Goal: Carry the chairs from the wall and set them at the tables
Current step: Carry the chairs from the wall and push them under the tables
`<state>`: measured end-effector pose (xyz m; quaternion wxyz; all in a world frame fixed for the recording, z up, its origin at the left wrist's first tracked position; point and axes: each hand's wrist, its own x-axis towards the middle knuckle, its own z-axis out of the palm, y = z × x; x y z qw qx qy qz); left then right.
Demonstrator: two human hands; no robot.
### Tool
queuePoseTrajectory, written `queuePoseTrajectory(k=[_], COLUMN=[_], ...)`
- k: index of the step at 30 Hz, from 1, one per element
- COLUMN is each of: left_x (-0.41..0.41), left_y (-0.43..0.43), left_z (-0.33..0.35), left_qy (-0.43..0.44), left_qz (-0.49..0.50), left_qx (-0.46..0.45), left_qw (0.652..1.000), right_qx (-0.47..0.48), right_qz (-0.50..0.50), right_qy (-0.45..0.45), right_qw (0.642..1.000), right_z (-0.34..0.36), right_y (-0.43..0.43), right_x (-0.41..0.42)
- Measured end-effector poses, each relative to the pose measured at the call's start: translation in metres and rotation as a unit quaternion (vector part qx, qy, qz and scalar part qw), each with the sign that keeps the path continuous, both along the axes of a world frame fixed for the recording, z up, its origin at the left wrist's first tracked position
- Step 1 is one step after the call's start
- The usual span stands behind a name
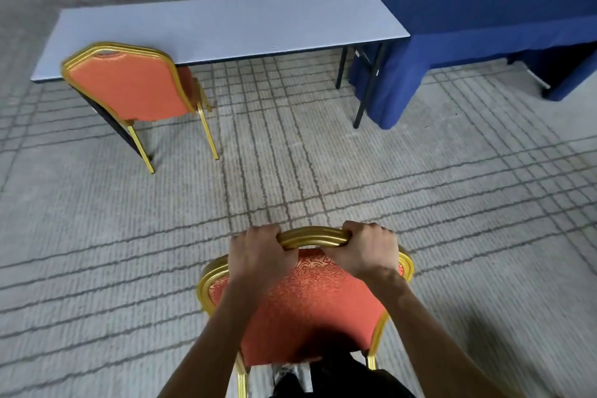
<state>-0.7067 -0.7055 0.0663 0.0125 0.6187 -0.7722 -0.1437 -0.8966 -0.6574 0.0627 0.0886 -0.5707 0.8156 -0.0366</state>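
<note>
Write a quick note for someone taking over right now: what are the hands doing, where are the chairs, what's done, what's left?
Hands: the left hand and right hand both grip the top rail of the near chair, which is out on the carpet, short of the bare table.
Done: a second chair stands at that table's left end.
Left: set the near chair at the bare table, probably in the free stretch to the right. No chair is visible at the blue-draped table.

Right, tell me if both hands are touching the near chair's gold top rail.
Touching. The head view shows the left hand and the right hand each curled round the gold top rail.
</note>
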Motion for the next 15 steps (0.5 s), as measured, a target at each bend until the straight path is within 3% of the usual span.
queuePoseTrajectory(k=[15], left_x=[-0.039], left_y=[-0.232], left_z=[0.028], left_qy=[0.034], left_qz=[0.112], left_qx=[-0.108], left_qw=[0.987], right_qx=[-0.102], right_qz=[0.132], right_qy=[-0.055], right_qw=[0.984], right_z=[0.034], right_y=[-0.27], right_x=[-0.053])
